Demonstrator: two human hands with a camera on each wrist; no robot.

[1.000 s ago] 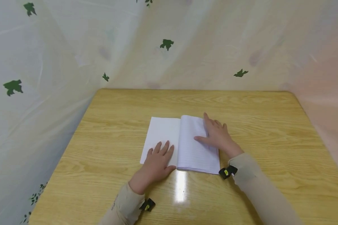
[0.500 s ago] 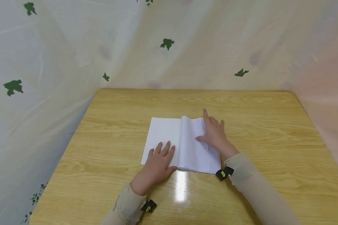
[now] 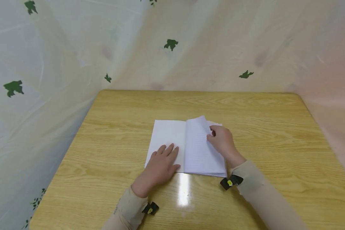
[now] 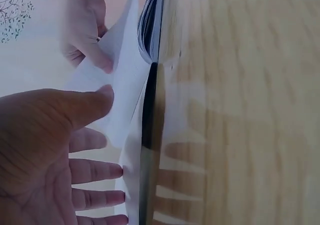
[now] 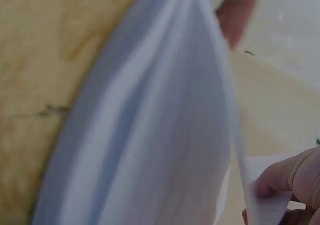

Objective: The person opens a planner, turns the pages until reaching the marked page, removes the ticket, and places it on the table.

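Observation:
An open notebook point(image 3: 168, 132) lies on the wooden table, blank on its left side and lined on its right. My left hand point(image 3: 161, 164) rests on the left side with its fingers straight. In the left wrist view those fingertips point(image 4: 102, 172) touch the paper. Over at the right side, my right hand point(image 3: 224, 140) pinches a lined page point(image 3: 199, 150) by its outer edge between thumb and fingers. That page is lifted and bent, with its top corner raised. The right wrist view shows my thumb point(image 5: 280, 177) against the paper.
The wooden table point(image 3: 109, 134) reaches beyond the notebook on every side. Pale curtains point(image 3: 207, 44) with green bird shapes hang behind it and at both sides. A light reflection shines in front of the notebook.
My right hand has gone from lying with spread fingers on the right page to pinching the page's outer edge and lifting it. The left hand has stayed nearly still.

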